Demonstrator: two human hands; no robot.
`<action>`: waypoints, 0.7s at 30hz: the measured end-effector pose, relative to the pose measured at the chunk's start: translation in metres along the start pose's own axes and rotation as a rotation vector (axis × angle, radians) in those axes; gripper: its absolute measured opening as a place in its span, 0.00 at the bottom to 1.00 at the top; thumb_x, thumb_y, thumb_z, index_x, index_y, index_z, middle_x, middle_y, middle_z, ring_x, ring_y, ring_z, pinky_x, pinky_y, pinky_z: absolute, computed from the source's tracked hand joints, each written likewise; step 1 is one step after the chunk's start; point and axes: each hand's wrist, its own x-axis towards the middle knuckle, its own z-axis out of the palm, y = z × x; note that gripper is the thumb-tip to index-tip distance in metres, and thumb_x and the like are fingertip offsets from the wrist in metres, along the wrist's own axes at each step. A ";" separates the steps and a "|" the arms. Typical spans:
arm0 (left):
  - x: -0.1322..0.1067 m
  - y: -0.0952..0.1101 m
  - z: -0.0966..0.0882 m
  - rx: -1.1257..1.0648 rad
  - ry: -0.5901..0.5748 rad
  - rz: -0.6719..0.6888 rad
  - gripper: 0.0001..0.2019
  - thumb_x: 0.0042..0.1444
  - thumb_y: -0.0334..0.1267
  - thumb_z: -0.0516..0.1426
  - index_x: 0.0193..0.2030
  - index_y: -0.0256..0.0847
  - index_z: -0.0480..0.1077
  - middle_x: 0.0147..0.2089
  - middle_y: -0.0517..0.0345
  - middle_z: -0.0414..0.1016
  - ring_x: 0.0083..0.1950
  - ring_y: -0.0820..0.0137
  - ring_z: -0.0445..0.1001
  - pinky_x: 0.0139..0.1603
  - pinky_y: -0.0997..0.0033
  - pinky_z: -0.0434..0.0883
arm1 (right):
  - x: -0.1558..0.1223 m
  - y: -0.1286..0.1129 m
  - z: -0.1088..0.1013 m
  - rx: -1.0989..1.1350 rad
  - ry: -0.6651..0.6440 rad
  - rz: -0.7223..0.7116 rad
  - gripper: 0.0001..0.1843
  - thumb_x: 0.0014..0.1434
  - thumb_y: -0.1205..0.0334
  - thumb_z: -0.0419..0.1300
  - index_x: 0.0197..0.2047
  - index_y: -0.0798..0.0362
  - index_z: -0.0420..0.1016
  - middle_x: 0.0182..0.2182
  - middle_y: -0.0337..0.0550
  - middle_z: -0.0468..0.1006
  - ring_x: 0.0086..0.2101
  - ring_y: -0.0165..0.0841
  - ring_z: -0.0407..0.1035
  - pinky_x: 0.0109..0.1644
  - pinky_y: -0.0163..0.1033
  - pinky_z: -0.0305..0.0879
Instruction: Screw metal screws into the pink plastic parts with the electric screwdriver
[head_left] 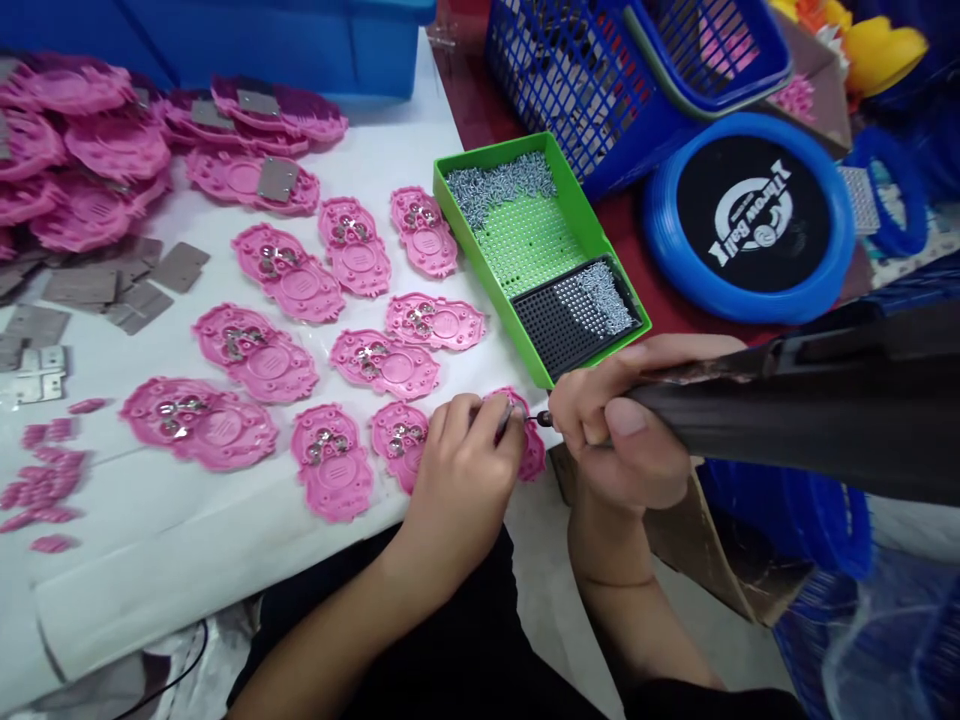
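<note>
My left hand point(465, 470) rests on a pink plastic part point(534, 455) at the table's near edge, fingers pinched round a small metal piece at the driver's tip. My right hand point(622, 430) is wrapped round a dark electric screwdriver point(810, 400) whose bit points left at that part. Several more pink parts point(382, 362) with metal pieces lie in rows on the white table point(150, 500). A green tray point(529, 235) of small screws, with a black grid insert point(577, 310), stands just behind my hands.
A heap of pink parts point(82, 150) and grey metal plates point(112, 285) lies at the far left. Small pink bits point(45, 485) sit at the left edge. Blue baskets point(600, 70), a blue disc point(750, 215) and a blue bin point(262, 40) stand behind.
</note>
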 end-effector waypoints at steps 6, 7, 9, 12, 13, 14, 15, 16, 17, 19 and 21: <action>0.001 0.000 0.001 0.026 -0.036 0.000 0.08 0.63 0.27 0.62 0.48 0.35 0.76 0.51 0.48 0.78 0.45 0.58 0.67 0.41 0.57 0.70 | 0.002 0.011 0.002 0.072 -0.024 -0.112 0.12 0.62 0.60 0.65 0.48 0.40 0.73 0.18 0.28 0.61 0.13 0.27 0.52 0.17 0.37 0.57; 0.001 0.000 0.001 0.032 -0.045 -0.001 0.08 0.63 0.27 0.62 0.48 0.36 0.76 0.51 0.49 0.77 0.45 0.58 0.67 0.41 0.57 0.70 | 0.003 0.012 0.003 0.071 -0.013 -0.101 0.12 0.61 0.60 0.66 0.48 0.40 0.74 0.18 0.28 0.60 0.13 0.27 0.51 0.16 0.37 0.56; 0.001 0.000 0.001 0.043 -0.058 -0.002 0.07 0.62 0.27 0.62 0.47 0.36 0.76 0.50 0.49 0.77 0.45 0.58 0.67 0.41 0.58 0.69 | 0.004 0.012 0.007 0.077 0.005 -0.076 0.10 0.61 0.58 0.66 0.46 0.41 0.74 0.17 0.28 0.59 0.12 0.26 0.49 0.14 0.36 0.53; 0.002 0.000 0.001 0.053 -0.072 0.000 0.07 0.63 0.26 0.61 0.46 0.37 0.76 0.51 0.49 0.77 0.45 0.59 0.67 0.41 0.58 0.69 | 0.003 0.012 0.010 0.101 0.048 -0.058 0.09 0.59 0.56 0.67 0.42 0.43 0.74 0.16 0.28 0.59 0.11 0.26 0.49 0.14 0.36 0.53; 0.002 0.000 0.001 0.056 -0.076 0.001 0.07 0.64 0.26 0.60 0.46 0.38 0.75 0.51 0.49 0.77 0.45 0.59 0.67 0.42 0.58 0.69 | 0.003 0.011 0.010 0.111 0.053 -0.053 0.09 0.58 0.56 0.68 0.41 0.43 0.73 0.16 0.28 0.59 0.11 0.26 0.50 0.14 0.36 0.53; 0.002 0.000 0.001 0.059 -0.080 0.001 0.07 0.64 0.26 0.60 0.47 0.38 0.75 0.51 0.49 0.77 0.45 0.59 0.67 0.42 0.58 0.69 | 0.003 0.011 0.009 0.117 0.055 -0.045 0.09 0.57 0.56 0.68 0.40 0.44 0.73 0.16 0.28 0.60 0.12 0.26 0.52 0.14 0.36 0.54; 0.002 -0.001 0.001 0.063 -0.082 0.001 0.07 0.63 0.26 0.60 0.47 0.38 0.75 0.51 0.50 0.77 0.45 0.59 0.67 0.42 0.58 0.69 | 0.003 0.010 0.008 0.116 0.048 -0.027 0.10 0.57 0.57 0.68 0.39 0.45 0.72 0.16 0.28 0.61 0.12 0.27 0.54 0.15 0.35 0.55; 0.001 -0.001 0.001 0.065 -0.081 0.000 0.07 0.63 0.26 0.60 0.47 0.38 0.75 0.51 0.50 0.77 0.45 0.59 0.67 0.42 0.58 0.69 | 0.003 0.009 0.007 0.124 0.034 -0.013 0.10 0.56 0.57 0.68 0.40 0.45 0.73 0.17 0.28 0.61 0.13 0.27 0.55 0.16 0.35 0.56; 0.001 -0.001 0.001 0.066 -0.080 -0.001 0.07 0.63 0.26 0.61 0.47 0.38 0.75 0.51 0.50 0.77 0.46 0.59 0.67 0.42 0.58 0.69 | 0.004 0.007 0.005 0.141 0.018 -0.005 0.11 0.56 0.58 0.68 0.41 0.46 0.73 0.17 0.28 0.62 0.13 0.27 0.57 0.16 0.35 0.57; 0.000 -0.001 0.002 0.060 -0.074 0.004 0.09 0.63 0.26 0.61 0.49 0.38 0.75 0.52 0.50 0.77 0.46 0.58 0.67 0.43 0.58 0.70 | 0.006 0.005 0.001 0.192 -0.009 -0.027 0.12 0.57 0.60 0.66 0.45 0.47 0.74 0.18 0.28 0.64 0.14 0.26 0.58 0.17 0.34 0.58; 0.000 -0.001 0.003 0.057 -0.063 0.011 0.11 0.63 0.26 0.61 0.52 0.37 0.75 0.52 0.50 0.77 0.47 0.58 0.67 0.43 0.58 0.70 | 0.008 0.004 -0.002 0.243 -0.015 -0.078 0.11 0.58 0.63 0.64 0.45 0.48 0.73 0.18 0.27 0.64 0.13 0.25 0.56 0.17 0.33 0.58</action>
